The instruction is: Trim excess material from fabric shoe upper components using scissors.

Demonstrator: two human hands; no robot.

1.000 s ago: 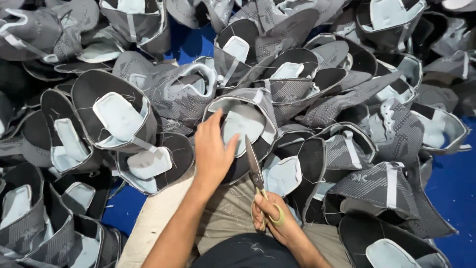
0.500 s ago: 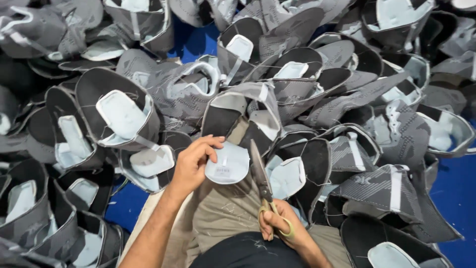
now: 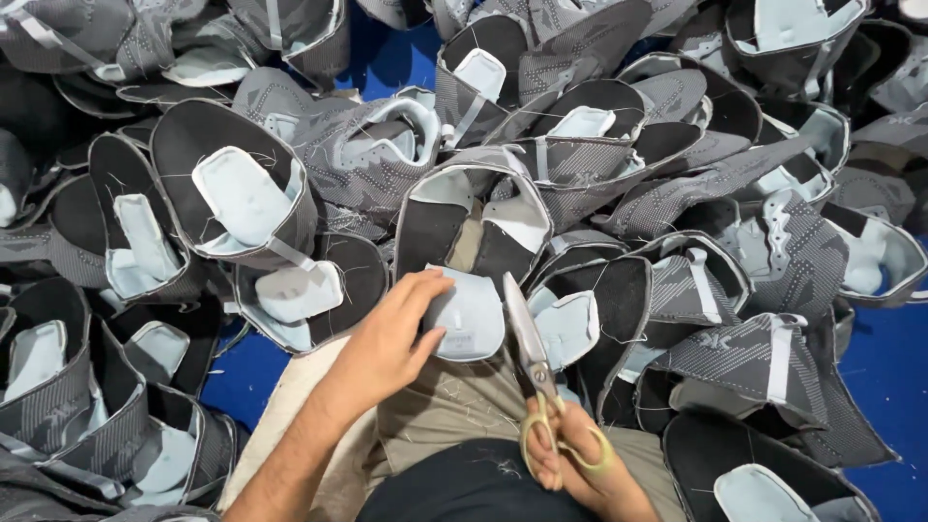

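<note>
Scissors [image 3: 530, 353] pt up, away; shoe upper [image 3: 471, 242] lengthwise.

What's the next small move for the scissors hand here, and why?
Probably bring the scissors over to the pale tongue of the shoe upper. The left hand grips that tongue on the lap, loose threads show on nearby uppers, and the right hand holds the blades shut, pointing up just beside it, apart from the fabric.

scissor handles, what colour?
Yellow handle loops on the scissors, held in the right hand; head view shows it.
</note>
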